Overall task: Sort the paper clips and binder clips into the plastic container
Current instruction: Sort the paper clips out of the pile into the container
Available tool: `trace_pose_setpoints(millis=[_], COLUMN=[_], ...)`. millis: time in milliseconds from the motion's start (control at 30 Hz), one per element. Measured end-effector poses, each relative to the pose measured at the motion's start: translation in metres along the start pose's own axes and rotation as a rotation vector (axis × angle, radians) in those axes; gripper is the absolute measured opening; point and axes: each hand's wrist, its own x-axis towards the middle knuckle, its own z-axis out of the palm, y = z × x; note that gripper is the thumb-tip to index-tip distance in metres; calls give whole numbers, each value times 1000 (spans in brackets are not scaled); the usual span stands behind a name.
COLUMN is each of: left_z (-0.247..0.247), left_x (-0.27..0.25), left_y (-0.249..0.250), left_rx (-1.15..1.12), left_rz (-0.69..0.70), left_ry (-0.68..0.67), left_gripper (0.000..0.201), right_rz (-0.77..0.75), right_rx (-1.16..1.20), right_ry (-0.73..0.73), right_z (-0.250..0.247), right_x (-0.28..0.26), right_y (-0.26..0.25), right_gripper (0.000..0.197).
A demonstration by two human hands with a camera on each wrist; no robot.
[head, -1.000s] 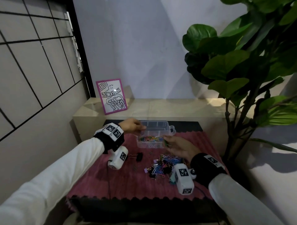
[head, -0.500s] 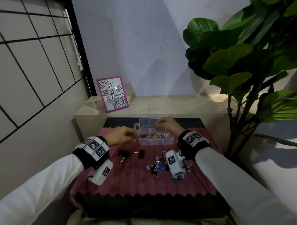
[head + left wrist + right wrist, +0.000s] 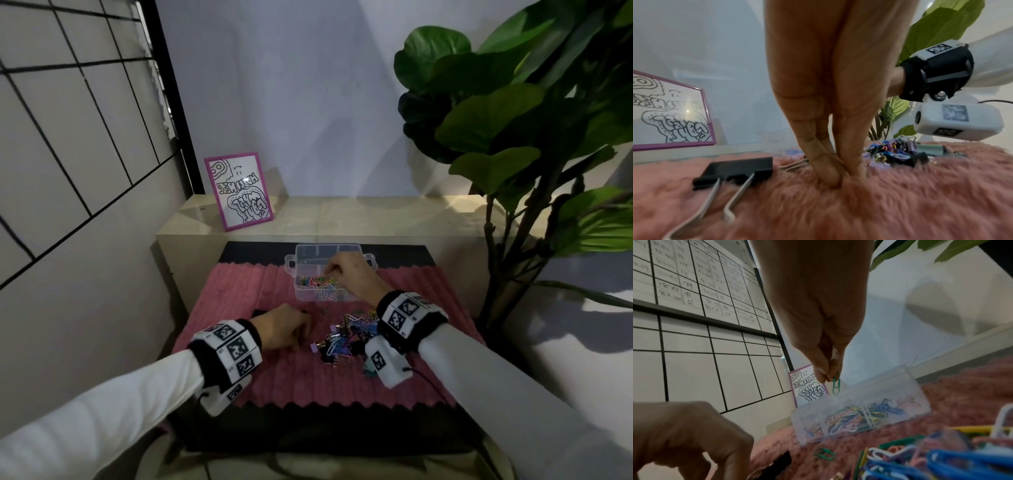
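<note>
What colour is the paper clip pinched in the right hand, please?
Green: the right hand pinches a green paper clip above the plastic container, clearest in the right wrist view.

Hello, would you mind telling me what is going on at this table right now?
A person is sorting clips into a clear plastic container. Their right hand pinches a green paper clip above the container, where coloured paper clips already lie. Their left hand presses its fingertips into the pink fuzzy mat beside a black binder clip. A mixed pile of clips remains unsorted.
</note>
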Motion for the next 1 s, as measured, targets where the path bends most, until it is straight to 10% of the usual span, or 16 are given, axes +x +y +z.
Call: trace_pose_setpoints(millis=[367,667,1000], left_z=[-16,10,-10], left_x=[23,31,-1], left_y=[17,40,-16], left_rx=[-331,-200,-590], left_rz=[36,163,34], left_ry=[57,23,101], left_gripper=[15,9,9], right_rz=[19,-106,-107], right_rx=[48,-120,-72], right_ry=[-11,-359,-500], right_z=[-5,0,13], right_x=[-16,-24,-32], right_y=[10,-5,5], right_gripper=[22,26,11])
